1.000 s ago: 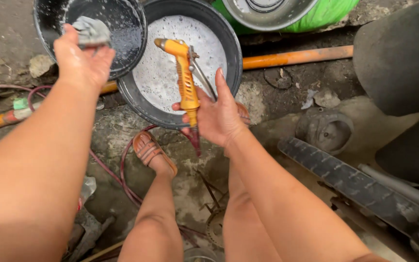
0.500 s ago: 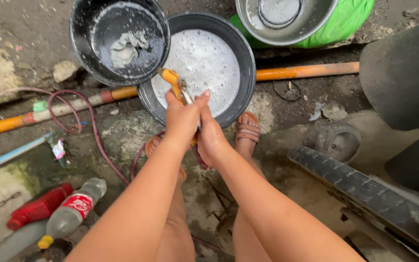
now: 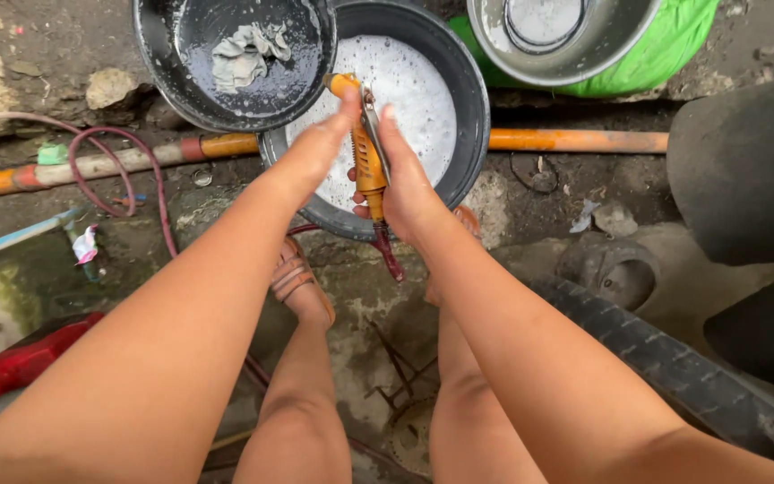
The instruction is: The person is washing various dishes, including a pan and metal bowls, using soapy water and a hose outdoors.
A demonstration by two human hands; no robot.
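Head view: both hands meet over the large dark round basin of soapy white water (image 3: 472, 99). The right hand (image 3: 409, 184) wraps the handle of the orange plastic hose spray nozzle with a metal trigger lever (image 3: 367, 148); fingers closed round it, thumb up along the lever side. The left hand (image 3: 324, 143) is pressed against the nozzle's left side near the head, fingers flat and together, not pinching.

Step, as I judge it: gripping and adjusting or squeezing the sprayer over the basin, two-handed. The next move likely calls for a firm hold on the handle and steadying the head so the outlet stays over the water.

Nozzle's long axis runs near-to-far, slightly tilted left at the far end. The head points far, toward the smaller black round pan holding a grey wet rag (image 3: 235, 54) at far left. A dark red hose end (image 3: 389, 255) trails from the handle toward the near side, above the sandalled feet (image 3: 297, 287).

Orange pipe (image 3: 575, 140) lies across the ground left to right behind the basin. Steel bowl on green cloth (image 3: 566, 36) sits far right.
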